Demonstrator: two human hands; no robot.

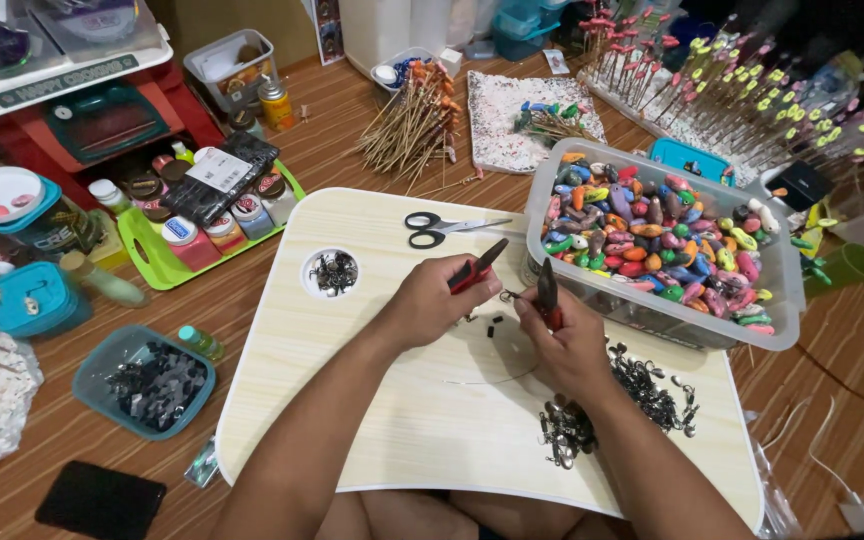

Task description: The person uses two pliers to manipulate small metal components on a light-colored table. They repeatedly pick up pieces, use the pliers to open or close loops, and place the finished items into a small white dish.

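My left hand (432,300) grips red-handled pliers (476,267) over a pale wooden lap tray (352,420). My right hand (567,340) holds a second pair of red-handled pliers (548,292), tips pointing up. Between the two tools sits a small metal ring (507,296), too small to see clearly. A few small dark beads (493,324) lie on the tray just below. A pile of small metal swivel clips (642,385) lies by my right wrist, with more (564,432) under my forearm.
A clear tub (782,300) of colourful lure bodies stands at the tray's right back. Black scissors (432,229) lie at the tray's far edge, a round cup hole (333,272) holds metal bits. On the floor: a teal box (147,385), green tray (147,250) of jars, stick bundles (412,125), a black phone (100,500).
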